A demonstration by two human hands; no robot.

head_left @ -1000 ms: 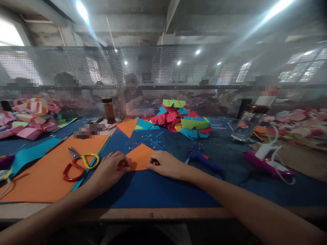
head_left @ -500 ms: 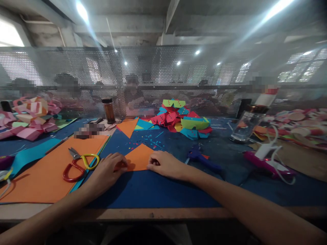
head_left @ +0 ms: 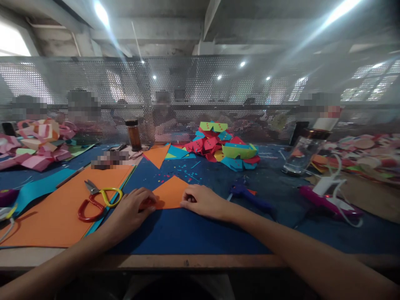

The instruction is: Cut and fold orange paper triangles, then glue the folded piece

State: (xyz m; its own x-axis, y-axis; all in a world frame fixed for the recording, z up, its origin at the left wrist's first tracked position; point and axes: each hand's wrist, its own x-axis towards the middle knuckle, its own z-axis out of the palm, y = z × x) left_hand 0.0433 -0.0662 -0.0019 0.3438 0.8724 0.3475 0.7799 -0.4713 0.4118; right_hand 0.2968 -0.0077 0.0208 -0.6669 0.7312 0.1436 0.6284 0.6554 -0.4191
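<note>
The blue-topped bench (head_left: 187, 233) carries at its left a stack of orange sheets (head_left: 56, 216), and near its front middle lies a smaller orange paper (head_left: 171, 193), with one corner pointing away from the person. The left hand (head_left: 137, 205) and right hand (head_left: 201, 201) touch its two sides with curled fingers, but I cannot tell whether each grip pinches or only presses. Scissors (head_left: 94, 192) rest on the stack.

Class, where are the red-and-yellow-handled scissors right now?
In the head view, the scissors lie on the left side, mostly on the orange sheets, just left of the person's left hand.
</note>
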